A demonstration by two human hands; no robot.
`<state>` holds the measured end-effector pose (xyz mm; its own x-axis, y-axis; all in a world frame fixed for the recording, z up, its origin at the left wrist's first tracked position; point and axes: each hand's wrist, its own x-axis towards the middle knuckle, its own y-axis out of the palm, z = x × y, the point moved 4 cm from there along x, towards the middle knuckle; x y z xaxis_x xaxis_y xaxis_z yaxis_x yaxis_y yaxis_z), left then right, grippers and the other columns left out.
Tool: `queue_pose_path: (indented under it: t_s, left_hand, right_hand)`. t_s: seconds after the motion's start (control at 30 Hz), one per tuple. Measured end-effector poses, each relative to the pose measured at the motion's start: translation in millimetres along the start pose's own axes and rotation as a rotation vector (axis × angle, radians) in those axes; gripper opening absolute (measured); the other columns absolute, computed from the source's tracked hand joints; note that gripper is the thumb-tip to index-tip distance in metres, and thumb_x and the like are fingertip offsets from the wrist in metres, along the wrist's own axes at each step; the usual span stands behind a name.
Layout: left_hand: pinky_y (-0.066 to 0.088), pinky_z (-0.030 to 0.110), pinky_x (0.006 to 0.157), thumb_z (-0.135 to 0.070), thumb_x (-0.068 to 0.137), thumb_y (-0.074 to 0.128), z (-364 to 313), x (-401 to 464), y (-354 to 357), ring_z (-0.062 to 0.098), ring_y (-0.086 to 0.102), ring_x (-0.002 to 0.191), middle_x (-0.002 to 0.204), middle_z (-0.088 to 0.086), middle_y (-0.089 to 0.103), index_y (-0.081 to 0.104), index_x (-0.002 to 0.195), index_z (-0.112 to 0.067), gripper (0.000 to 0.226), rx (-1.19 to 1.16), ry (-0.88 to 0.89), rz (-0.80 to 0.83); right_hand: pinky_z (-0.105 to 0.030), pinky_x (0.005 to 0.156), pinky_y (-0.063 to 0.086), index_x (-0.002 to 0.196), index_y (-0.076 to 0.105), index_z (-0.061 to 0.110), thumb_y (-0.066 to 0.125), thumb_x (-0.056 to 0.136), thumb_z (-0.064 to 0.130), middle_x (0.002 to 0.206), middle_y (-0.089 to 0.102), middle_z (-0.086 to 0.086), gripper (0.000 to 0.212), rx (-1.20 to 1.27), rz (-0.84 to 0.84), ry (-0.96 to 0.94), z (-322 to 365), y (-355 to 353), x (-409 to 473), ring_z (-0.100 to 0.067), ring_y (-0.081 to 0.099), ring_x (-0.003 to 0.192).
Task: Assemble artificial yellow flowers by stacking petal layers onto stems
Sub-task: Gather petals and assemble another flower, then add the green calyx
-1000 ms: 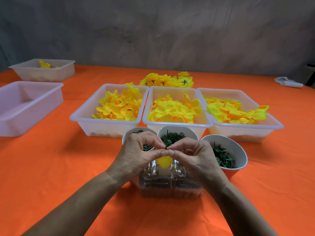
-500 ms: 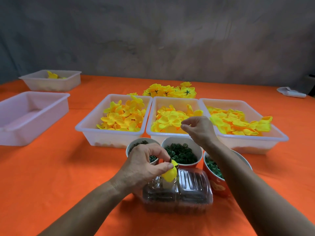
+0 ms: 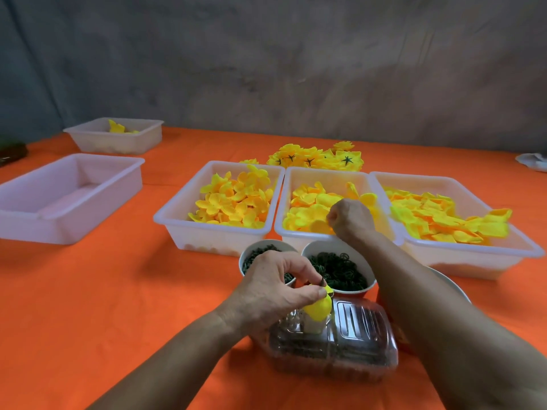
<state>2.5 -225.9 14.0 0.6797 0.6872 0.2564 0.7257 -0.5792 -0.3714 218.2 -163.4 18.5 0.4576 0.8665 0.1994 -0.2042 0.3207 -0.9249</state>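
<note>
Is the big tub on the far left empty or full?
Empty: the left tub shows only its bare pale floor, no petals inside.

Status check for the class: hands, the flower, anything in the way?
Left hand pinches the part-built flower above the clear box. Right hand over the middle petal tray, fingers curled at a petal. Path clear.

An orange counter (image 3: 88, 291) carries three petal trays (image 3: 207, 232) mid-scene, two paler trays (image 3: 59, 202) far left, finished flowers (image 3: 316, 158) behind, green-filled cups (image 3: 340, 270) and a clear box (image 3: 340, 350) nearest.
</note>
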Motion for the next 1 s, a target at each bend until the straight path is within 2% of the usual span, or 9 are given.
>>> queue_pose_path:
  t_s: [0.03,0.13,0.3,0.37,0.5,0.63,0.77,0.9,1.0]
  left_hand:
    - [0.05,0.022,0.075,-0.031,0.067,0.074,0,0,0,0.018,0.065,0.082,0.08,0.004,0.068,0.071,0.071,-0.031,0.005,-0.006,0.003,-0.001]
    - [0.049,0.02,0.074,-0.027,0.069,0.076,2,1,0,0.014,0.065,0.078,0.078,0.002,0.068,0.071,0.072,-0.026,0.006,0.0,0.003,-0.006]
    - [0.05,0.026,0.076,-0.026,0.069,0.076,1,0,1,0.011,0.064,0.076,0.078,0.002,0.069,0.071,0.073,-0.024,0.007,0.01,-0.002,-0.002]
    - [0.051,0.026,0.075,-0.027,0.069,0.075,0,-1,2,0.008,0.062,0.074,0.078,0.003,0.068,0.07,0.073,-0.024,0.007,0.005,-0.005,-0.005]
    - [0.049,0.016,0.071,-0.017,0.073,0.078,1,-2,2,0.005,0.06,0.072,0.077,0.005,0.068,0.07,0.071,-0.021,0.008,-0.006,0.006,0.006]
    - [0.046,0.012,0.069,-0.014,0.074,0.078,2,-2,2,0.004,0.06,0.072,0.076,0.005,0.069,0.071,0.07,-0.019,0.01,-0.02,-0.001,0.006]
    - [0.049,0.02,0.073,-0.016,0.074,0.077,2,-2,2,0.006,0.06,0.072,0.077,0.007,0.068,0.07,0.072,-0.018,0.007,-0.019,0.003,0.009]
    - [0.048,0.017,0.072,-0.018,0.073,0.076,3,-3,3,0.007,0.059,0.072,0.077,0.011,0.067,0.071,0.073,-0.016,0.006,-0.048,0.005,0.015]
    - [0.048,0.017,0.074,-0.023,0.071,0.075,4,-3,3,0.007,0.06,0.073,0.078,0.009,0.068,0.07,0.072,-0.02,0.006,-0.062,0.0,0.018]
  right_hand:
    - [-0.033,0.067,0.042,0.072,0.07,0.012,0.06,0.082,0.004,0.086,0.065,-0.02,0.015,0.037,-0.029,-0.005,-1,-2,-3,-0.034,0.06,0.084]
    - [-0.031,0.068,0.042,0.079,0.071,0.009,0.072,0.08,0.014,0.089,0.07,-0.013,0.005,0.187,-0.078,0.007,-9,-6,-10,-0.027,0.062,0.084]
    - [-0.026,0.056,0.031,0.054,0.047,0.016,0.084,0.068,0.021,0.055,0.047,0.002,0.04,0.578,-0.154,0.115,-23,-11,-20,-0.013,0.042,0.054]
    - [-0.025,0.053,0.031,0.052,0.047,0.017,0.083,0.07,0.022,0.052,0.045,0.003,0.041,0.68,-0.167,0.14,-24,-11,-24,-0.011,0.041,0.049]
    - [-0.021,0.045,0.04,0.067,0.059,0.013,0.071,0.084,0.015,0.062,0.056,-0.001,0.021,0.868,-0.15,0.178,-26,-10,-24,-0.011,0.053,0.046]
    - [-0.014,0.036,0.036,0.08,0.061,0.009,0.069,0.083,0.005,0.066,0.057,-0.003,0.01,1.057,-0.17,0.254,-31,-13,-23,0.001,0.052,0.037]
    - [-0.017,0.043,0.04,0.086,0.062,0.007,0.075,0.074,0.0,0.068,0.059,-0.002,0.02,1.116,-0.211,0.295,-34,-14,-24,-0.008,0.058,0.045]
    - [-0.027,0.069,0.046,0.081,0.063,0.007,0.083,0.065,0.003,0.074,0.057,-0.001,0.025,1.039,-0.297,0.26,-32,-13,-22,-0.017,0.053,0.071]
    - [-0.03,0.077,0.046,0.093,0.066,0.002,0.082,0.069,0.01,0.087,0.06,-0.005,0.03,1.015,-0.31,0.279,-32,-10,-20,-0.018,0.054,0.083]
